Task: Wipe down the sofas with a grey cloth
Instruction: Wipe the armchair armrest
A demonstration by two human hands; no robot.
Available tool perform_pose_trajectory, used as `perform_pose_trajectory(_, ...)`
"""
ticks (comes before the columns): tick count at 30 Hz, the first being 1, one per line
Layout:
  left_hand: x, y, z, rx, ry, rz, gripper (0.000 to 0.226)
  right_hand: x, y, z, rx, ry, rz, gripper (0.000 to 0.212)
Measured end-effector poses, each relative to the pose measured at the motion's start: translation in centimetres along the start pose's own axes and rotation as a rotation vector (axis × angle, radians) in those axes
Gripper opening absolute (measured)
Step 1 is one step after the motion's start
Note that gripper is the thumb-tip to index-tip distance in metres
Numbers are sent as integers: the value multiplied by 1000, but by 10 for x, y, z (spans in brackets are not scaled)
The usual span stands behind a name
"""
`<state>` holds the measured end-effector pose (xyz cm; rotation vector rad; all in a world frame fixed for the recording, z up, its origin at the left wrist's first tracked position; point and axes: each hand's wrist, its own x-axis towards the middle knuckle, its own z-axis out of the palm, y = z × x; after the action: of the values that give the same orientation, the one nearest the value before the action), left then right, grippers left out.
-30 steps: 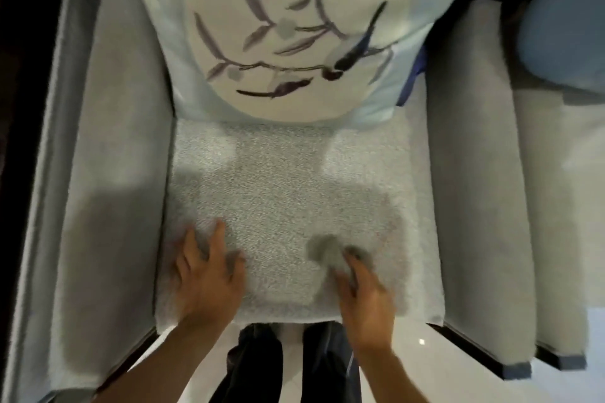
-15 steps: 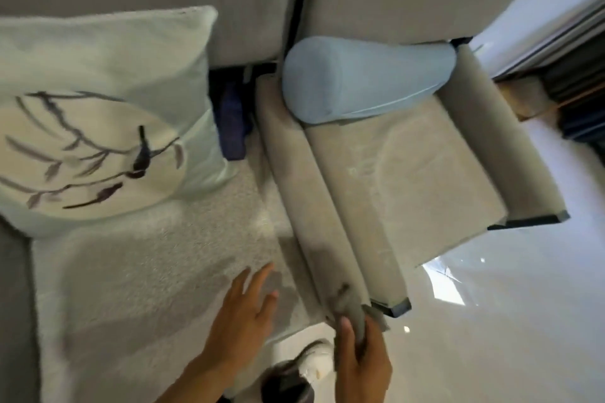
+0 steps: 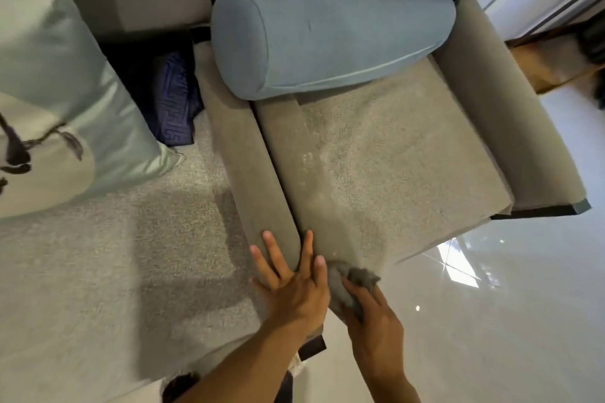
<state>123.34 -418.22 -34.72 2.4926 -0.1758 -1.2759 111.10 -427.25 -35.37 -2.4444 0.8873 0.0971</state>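
I see the left sofa point(image 3: 114, 255) and the right sofa point(image 3: 393, 157) side by side on a glossy floor point(image 3: 491, 321). A blue bolster point(image 3: 327, 39) lies on the right seat at 12 o'clock. A pale green cushion point(image 3: 82, 91) sits on the left seat at 9 o'clock. The grey cloth point(image 3: 360, 276) touches the right sofa's front at 6 o'clock.

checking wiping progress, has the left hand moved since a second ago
Yes. The left hand went right, off the seat cushion and onto the front end of the armrest beside it.
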Motion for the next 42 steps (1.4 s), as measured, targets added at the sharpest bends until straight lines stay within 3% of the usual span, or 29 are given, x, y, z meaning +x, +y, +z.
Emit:
perform_pose_trajectory(2, 0, 1, 2, 29, 9, -27, 55, -13, 7, 1, 43, -63, 29, 49)
perform_pose_trajectory(5, 3, 1, 2, 59, 15, -44, 53, 25, -7, -2, 58, -35, -79, 33)
perform_pose_trajectory(9, 6, -4, 3, 38, 13, -27, 63, 71, -26, -11, 35, 14, -246, 39)
perform_pose_trajectory(16, 9, -6, -4, 18, -139, 11, 59, 24, -6, -22, -63, -113, -122, 47)
perform_pose_trajectory(20, 10, -5, 1, 36, -123, -3, 59, 69, -23, -26, -105, -142, -216, 42)
perform_pose_trajectory(24, 8, -7, 7, 55, 31, -13, 90, 151, -61, -16, -86, -129, -257, 40)
perform_pose_trajectory(28, 10, -12, 16, 31, 142, 26, 72, 174, -68, -14, -42, -126, -327, 42)
perform_pose_trajectory(31, 14, -12, 30, -24, 223, -44, 60, 128, -30, -22, 0, -204, -386, 45)
perform_pose_trajectory(35, 15, -10, 31, 41, 221, -7, 74, 71, 14, -35, -18, -318, -403, 66)
perform_pose_trajectory(37, 8, -10, 26, 0, 268, 28, 79, 84, 11, -34, -20, -329, -410, 70)
perform_pose_trajectory(39, 8, -13, 35, -9, 428, 43, 69, 117, -5, -26, -43, -320, -423, 67)
perform_pose_trajectory(42, 12, -14, 48, -50, 583, 36, 56, 181, -48, -13, -70, -176, -437, 51)
